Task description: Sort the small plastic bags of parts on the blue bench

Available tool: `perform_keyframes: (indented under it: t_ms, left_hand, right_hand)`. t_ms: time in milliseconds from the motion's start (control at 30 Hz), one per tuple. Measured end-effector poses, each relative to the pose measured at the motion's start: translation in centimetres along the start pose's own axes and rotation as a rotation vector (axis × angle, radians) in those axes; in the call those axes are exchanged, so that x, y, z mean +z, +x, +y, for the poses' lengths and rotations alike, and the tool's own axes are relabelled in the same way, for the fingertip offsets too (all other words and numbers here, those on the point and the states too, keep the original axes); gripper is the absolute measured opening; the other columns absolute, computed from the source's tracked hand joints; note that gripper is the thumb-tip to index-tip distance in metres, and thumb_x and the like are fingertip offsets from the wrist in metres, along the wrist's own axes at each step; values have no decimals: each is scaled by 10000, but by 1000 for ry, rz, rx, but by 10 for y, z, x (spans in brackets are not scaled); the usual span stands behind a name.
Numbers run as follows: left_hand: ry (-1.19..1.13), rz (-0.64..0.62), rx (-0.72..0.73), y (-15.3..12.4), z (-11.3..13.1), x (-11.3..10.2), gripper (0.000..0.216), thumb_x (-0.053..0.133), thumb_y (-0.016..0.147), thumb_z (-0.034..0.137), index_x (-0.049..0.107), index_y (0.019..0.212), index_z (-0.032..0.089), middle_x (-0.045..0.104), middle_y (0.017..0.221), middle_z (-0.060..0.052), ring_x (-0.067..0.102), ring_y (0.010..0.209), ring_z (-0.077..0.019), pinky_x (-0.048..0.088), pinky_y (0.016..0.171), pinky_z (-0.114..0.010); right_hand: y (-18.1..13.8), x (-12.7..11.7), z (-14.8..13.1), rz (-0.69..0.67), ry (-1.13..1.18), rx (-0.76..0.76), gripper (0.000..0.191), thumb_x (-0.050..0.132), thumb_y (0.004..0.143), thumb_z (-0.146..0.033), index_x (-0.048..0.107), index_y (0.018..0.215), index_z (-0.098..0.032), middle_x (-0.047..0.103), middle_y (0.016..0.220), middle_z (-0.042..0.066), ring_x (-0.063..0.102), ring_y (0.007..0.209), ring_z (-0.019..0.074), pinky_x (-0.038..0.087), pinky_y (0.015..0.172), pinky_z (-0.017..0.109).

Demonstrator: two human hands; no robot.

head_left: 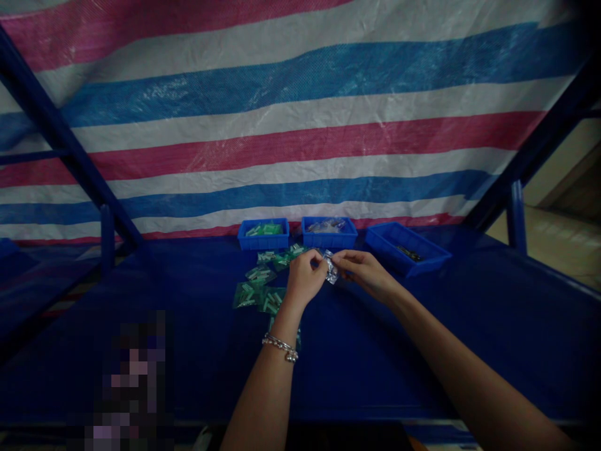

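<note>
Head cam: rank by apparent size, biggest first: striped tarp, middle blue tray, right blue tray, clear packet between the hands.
1. Striped tarpaulin
2. Right blue tray and middle blue tray: close; the right one looks slightly longer, but its angle and nearness make that unsure, so unranked
3. Clear plastic packet

A striped pink, blue and white tarpaulin (300, 138) is hung behind a blue metal rack frame (61, 128); three blue plastic trays (328, 241) are set along the far edge of a blue bench (375, 351).
</note>
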State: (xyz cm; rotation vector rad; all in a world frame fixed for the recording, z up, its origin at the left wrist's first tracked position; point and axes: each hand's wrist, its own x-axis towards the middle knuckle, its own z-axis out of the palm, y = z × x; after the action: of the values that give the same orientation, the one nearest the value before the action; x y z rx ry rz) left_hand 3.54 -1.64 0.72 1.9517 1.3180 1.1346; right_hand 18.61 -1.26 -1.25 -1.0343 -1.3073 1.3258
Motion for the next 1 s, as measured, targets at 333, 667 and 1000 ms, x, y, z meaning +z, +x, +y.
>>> perform_keyframes:
  t_ms: [333,667,1000]
  left_hand:
    - [-49,-1,5,0,0,1,163,503,753,260,622,746,150,652,740,-27,569,635,-113,433,621,-221]
    - [0,27,-32,1,2,0,143,511,747,225,623,733,136,660,756,-44,588,666,-127,440,666,-238]
    - [0,47,-35,2,-2,1,196,510,763,291,625,748,133,661,761,-51,583,665,-131,433,663,-240]
  right_hand:
    - [0,-1,2,-45,-22,-9,255,696,616,-404,611,635,-164,518,560,-15,406,485,78,283,496,249]
    - [0,-1,3,-41,-39,-13,246,688,634,-396,629,684,-163,528,582,-11,417,490,76,270,482,244]
    - [0,-1,2,-8,-47,-10,291,688,625,-429,591,632,-154,503,540,-19,384,457,64,222,452,240]
